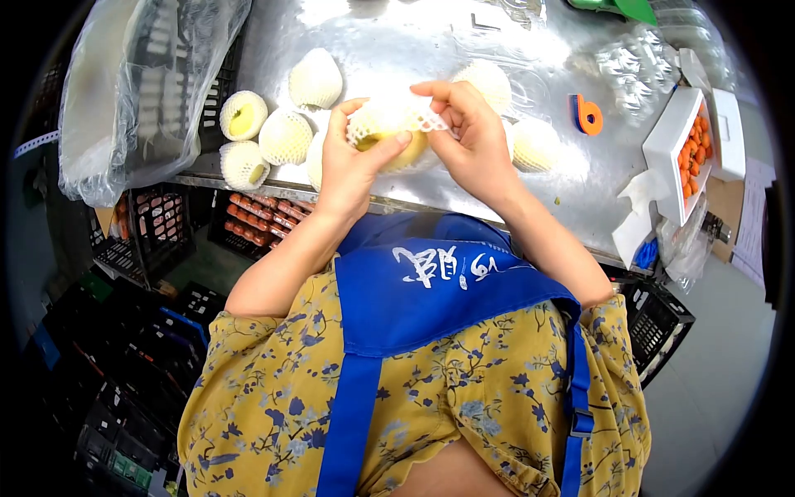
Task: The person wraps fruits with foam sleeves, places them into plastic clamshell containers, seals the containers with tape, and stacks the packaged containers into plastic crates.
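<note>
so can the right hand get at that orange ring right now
Probably yes, once it lets go: the right hand is pinching the foam net on the fruit in the left hand. The ring lies further right, uncovered, with one netted fruit to pass over.

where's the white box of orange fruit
The box sits at the right edge of the metal table in the head view, below the clear plastic packs.
</note>
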### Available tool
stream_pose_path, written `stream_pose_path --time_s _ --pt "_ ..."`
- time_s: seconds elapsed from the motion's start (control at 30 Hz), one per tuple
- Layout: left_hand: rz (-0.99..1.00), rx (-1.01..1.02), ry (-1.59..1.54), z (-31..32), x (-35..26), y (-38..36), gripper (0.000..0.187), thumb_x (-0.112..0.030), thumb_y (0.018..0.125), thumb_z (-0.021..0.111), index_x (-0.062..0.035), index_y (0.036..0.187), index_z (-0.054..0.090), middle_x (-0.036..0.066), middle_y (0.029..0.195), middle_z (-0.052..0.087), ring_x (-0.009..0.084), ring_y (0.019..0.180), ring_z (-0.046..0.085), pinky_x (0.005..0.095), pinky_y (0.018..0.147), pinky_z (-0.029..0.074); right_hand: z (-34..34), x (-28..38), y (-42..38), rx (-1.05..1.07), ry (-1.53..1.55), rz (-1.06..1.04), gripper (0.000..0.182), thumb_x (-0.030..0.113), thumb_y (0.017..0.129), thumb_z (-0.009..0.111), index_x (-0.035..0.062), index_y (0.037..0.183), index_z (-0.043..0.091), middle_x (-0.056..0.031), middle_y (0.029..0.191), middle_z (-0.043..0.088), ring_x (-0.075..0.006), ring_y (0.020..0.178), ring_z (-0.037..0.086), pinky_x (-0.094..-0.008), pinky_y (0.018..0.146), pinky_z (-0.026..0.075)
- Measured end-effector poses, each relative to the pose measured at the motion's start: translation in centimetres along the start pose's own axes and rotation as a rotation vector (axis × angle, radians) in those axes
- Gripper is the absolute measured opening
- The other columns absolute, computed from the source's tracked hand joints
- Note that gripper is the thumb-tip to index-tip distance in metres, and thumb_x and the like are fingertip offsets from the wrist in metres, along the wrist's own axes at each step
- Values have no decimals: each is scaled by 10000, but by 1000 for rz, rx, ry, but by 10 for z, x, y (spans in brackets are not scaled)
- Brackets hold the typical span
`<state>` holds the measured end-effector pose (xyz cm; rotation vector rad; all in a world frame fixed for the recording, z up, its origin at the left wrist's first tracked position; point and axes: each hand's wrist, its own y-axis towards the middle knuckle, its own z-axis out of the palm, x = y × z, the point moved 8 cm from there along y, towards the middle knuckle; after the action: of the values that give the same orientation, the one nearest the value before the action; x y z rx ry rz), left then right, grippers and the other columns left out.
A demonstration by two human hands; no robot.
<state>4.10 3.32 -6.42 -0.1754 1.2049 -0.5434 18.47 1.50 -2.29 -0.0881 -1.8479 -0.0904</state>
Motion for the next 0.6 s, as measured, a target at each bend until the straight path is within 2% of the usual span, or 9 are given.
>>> stream_pose_path --time_s 0.1,0.2,0.3,0.4,0.5,0.6 --pt "-30 9 2 2 3 1 465 -163 849 649 0 1222 423 132 1105 562 181 971 590 295 817 512 2 -4 0 2 -51 13 398 12 809 544 99 1197 557 -87 962 546 -180 875 537 -280 771 469" --pt "-161 -1 -106 -2 13 4 370 -177 932 517 21 1238 452 123 1130 571 168 980 590 282 824 507 27 -35 -12 144 620 514 369 113 900 468 109 1267 508 -112 1157 541 -194 1027 536 -303 864 458" --pt "-240 -21 -5 0 4 -2 364 -181 973 414 43 1255 465 122 1158 574 159 1001 584 274 828 503 32 -38 -16 199 919 652 386 163 930 423 111 1310 458 -119 1282 491 -203 1118 515 -342 921 440" --pt "-244 -23 -5 2 -4 -8 382 -176 967 428 60 1266 455 133 1165 571 165 1034 569 278 863 481 36 -46 -16 266 1107 693 414 162 926 415 104 1335 408 -117 1268 500 -202 1131 512 -366 943 434" --pt "-191 -23 15 -2 -2 -6 387 -162 965 428 61 1280 447 138 1175 567 166 1058 551 276 904 445 40 -38 -17 310 1202 641 436 168 924 477 112 1344 372 -110 1247 507 -192 1120 516 -355 932 441" --pt "-181 -4 1 -4 3 -4 392 -163 958 446 55 1285 448 142 1185 559 167 1072 536 273 929 418 42 -43 -20 310 914 591 567 201 855 621 103 1349 361 -82 1251 486 -192 1148 490 -351 967 425"
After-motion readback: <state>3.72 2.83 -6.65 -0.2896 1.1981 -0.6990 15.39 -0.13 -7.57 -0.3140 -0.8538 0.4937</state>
